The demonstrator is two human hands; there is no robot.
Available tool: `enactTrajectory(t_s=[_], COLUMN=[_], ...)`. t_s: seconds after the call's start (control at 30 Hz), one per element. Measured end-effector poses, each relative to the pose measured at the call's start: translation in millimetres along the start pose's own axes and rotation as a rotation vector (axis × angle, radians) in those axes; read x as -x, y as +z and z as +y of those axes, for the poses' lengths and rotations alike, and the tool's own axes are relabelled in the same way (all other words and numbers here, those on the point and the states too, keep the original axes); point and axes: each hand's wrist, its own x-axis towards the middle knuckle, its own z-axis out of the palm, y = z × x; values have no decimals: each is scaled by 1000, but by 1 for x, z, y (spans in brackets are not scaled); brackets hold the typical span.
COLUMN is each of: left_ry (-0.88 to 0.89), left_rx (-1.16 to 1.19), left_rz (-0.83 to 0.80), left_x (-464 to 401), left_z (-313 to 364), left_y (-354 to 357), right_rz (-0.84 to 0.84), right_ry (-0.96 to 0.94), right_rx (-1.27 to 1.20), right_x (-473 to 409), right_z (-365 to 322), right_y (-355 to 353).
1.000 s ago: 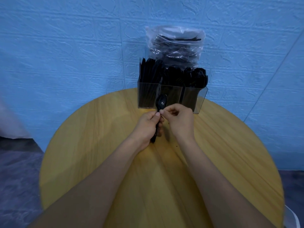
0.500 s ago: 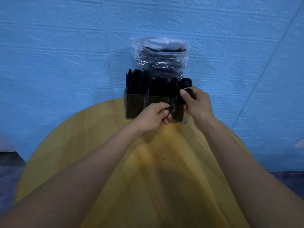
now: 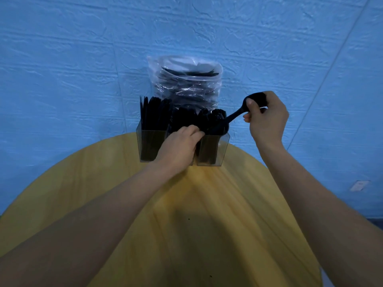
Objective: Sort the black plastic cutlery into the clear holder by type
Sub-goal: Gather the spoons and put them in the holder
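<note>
Spoon (image 3: 238, 114), black plastic, is held by its bowl end in the right hand (image 3: 266, 119), thumb and fingers pinched around the bowl. Its handle slants down and to the left into the right-hand compartment of the clear holder (image 3: 209, 150), which stands at the far edge of the round wooden table (image 3: 207, 224). The left hand (image 3: 179, 146) reaches to the holder's rim with fingers curled among the utensil tops at the middle and right compartments; whether it grips anything cannot be determined.

Risks, as judged from this position:
- The right compartment appears already crowded. The handle may jam against the utensils standing there and fail to seat, or lever neighbouring pieces out.
- The handle enters at an angle. Sideways pressure could tip or slide the light holder toward the table edge.
- The handle tip lies close to the divider and could slip into the middle compartment, mixing types.

Limits of the view:
- All cutlery is black and densely packed, so the type in each compartment is difficult to confirm; the left compartment (image 3: 151, 141) appears to hold flat, blade-like pieces.
- The spoon's handle tip is lost among the other utensils.
- The left hand covers the holder's middle section.
- The clear plastic bag (image 3: 186, 81) behind the holder contains more black pieces, types indistinct.
</note>
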Motion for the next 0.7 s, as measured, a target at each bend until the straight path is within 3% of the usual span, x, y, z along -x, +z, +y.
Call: enactTrajectory(t_s=[0.3, 0.5, 0.7], left_ry=[72, 85, 92], left_rx=[-42, -46, -24], left_rz=[12, 19, 26], left_x=[-4, -4, -2], left_z=[-4, -7, -7], left_y=[0, 1, 2], right_rz=[-8, -20, -186], right_ry=[-358, -433, -424], right_rx=[166, 259, 339], right_x=[13, 13, 14], right_z=[7, 1, 4], right_y=[26, 41, 36])
